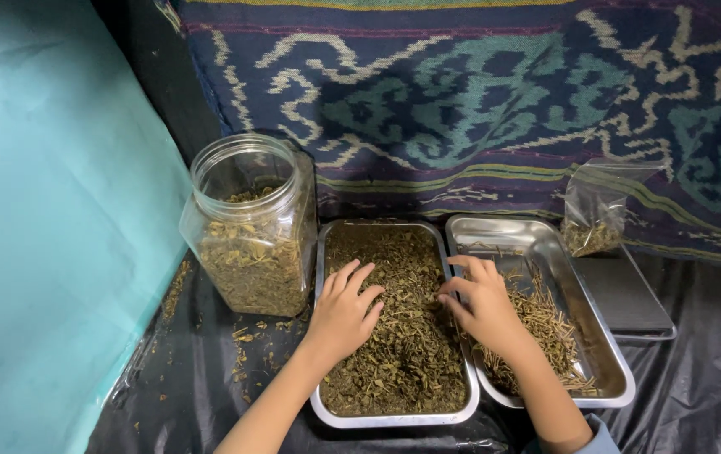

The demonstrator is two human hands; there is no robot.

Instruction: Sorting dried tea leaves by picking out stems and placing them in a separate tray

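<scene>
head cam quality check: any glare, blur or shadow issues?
Head view: sharp overall, no motion blur on the left hand or right hand; glare on the bare steel of the right tray and on the plastic jar; black sheet underexposed with specular creases; slight wide-angle bowing at the edges.

Lighting even and moderately bright from above. Glare on the empty steel tray [545, 240] and the black plastic sheet [697, 395]. Shadows soft. Focus sharp; slight wide-angle bending at edges.
</scene>
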